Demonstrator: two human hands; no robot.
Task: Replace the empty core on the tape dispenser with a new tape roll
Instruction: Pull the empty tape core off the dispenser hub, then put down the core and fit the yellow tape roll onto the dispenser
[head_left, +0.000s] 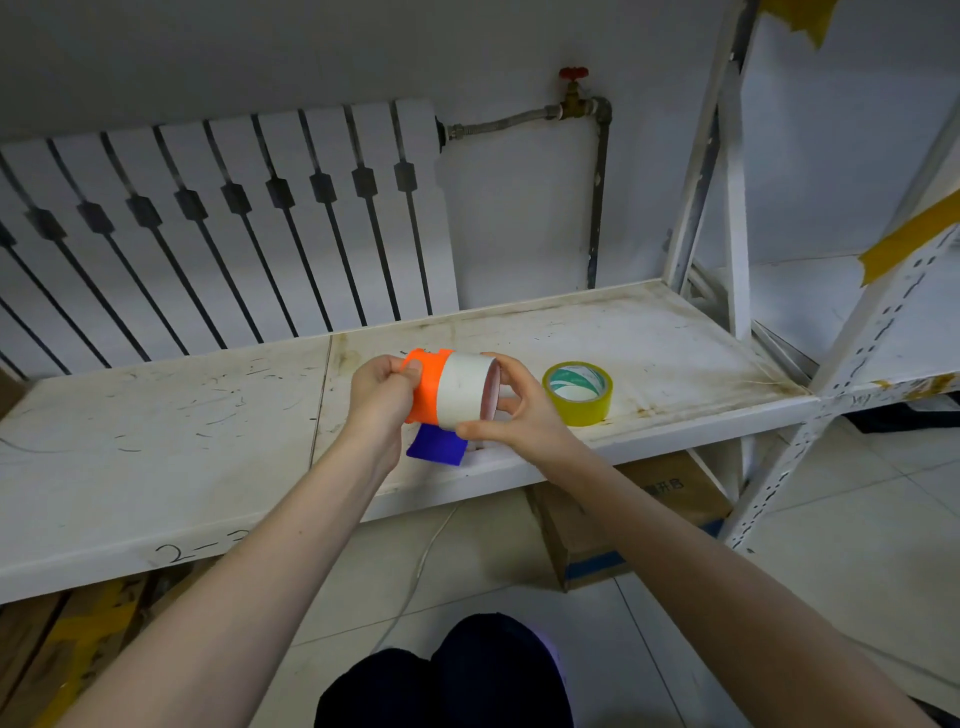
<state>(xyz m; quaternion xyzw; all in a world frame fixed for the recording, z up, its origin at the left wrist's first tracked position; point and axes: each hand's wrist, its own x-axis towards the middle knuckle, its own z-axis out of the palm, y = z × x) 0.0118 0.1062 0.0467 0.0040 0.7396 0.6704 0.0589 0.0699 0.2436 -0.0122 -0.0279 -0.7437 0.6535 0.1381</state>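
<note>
The tape dispenser (427, 384) has an orange body and a blue handle hanging below it. I hold it above the front of a white shelf (182, 415). My left hand (382, 397) grips the orange body from the left. A bare white core (464, 389) sits at the dispenser's right end, its open end facing right. My right hand (511, 410) holds this core, thumb underneath and fingers over its rim. A new roll of yellow tape (577, 392) lies flat on the shelf just right of my right hand, apart from it.
A white radiator (223, 228) stands behind the shelf, with a pipe and red valve (573, 93) to its right. White slotted uprights (852, 374) rise at the right. A cardboard box (623, 514) sits under the shelf on the tiled floor. My dark-clothed knees (447, 675) are at the bottom.
</note>
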